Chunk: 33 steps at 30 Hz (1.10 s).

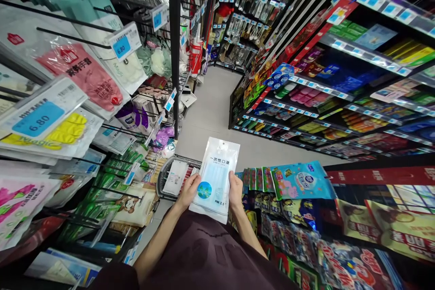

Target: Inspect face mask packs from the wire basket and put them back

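Note:
I hold a white and pale-blue plastic pack of disposable face masks [215, 176] upright in front of me, its printed face toward me. My left hand [188, 190] grips its lower left edge, thumb on the front. My right hand [235, 189] grips the lower right edge the same way. Just beyond the pack is a dark wire shopping basket [164, 176] with a similar white pack [175, 177] lying in it.
I stand in a narrow shop aisle with a grey floor [210, 118]. Hooks with bagged rubber gloves [84, 77] and price tags [39, 118] fill the left. Shelves of colourful packets [340, 86] run along the right, with wipes packs [301, 181] beside my right hand.

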Each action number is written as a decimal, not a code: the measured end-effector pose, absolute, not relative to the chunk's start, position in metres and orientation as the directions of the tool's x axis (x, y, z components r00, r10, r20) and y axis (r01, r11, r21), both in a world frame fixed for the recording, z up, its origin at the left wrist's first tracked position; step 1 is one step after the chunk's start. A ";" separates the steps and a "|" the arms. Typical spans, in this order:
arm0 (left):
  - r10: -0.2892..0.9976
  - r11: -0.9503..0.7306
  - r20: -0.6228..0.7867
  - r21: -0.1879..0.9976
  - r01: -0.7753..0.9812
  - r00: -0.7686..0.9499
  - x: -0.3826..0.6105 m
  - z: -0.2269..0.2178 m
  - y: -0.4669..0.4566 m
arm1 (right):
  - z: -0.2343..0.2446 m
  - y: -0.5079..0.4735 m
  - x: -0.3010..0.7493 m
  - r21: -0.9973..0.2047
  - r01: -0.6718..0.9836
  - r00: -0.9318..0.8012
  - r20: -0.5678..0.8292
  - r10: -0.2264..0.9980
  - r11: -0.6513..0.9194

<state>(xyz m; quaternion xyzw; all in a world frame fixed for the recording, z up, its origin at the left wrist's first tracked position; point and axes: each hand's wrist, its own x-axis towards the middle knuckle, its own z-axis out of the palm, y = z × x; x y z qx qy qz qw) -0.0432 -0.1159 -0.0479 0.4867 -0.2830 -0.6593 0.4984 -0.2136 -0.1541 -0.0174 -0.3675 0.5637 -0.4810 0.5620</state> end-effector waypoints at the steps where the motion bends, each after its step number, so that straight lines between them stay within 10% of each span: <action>1: -0.933 -0.341 -0.359 0.863 0.374 -0.022 -0.043 -0.049 -0.117 | -0.019 -0.154 -0.213 -0.961 0.121 -0.104 -0.263 -0.959 0.251; 33: -0.935 -0.259 -0.317 0.918 0.301 0.160 -0.036 -0.045 -0.098 | -0.039 -0.150 -0.208 -0.961 0.098 -0.018 -0.263 -0.965 0.260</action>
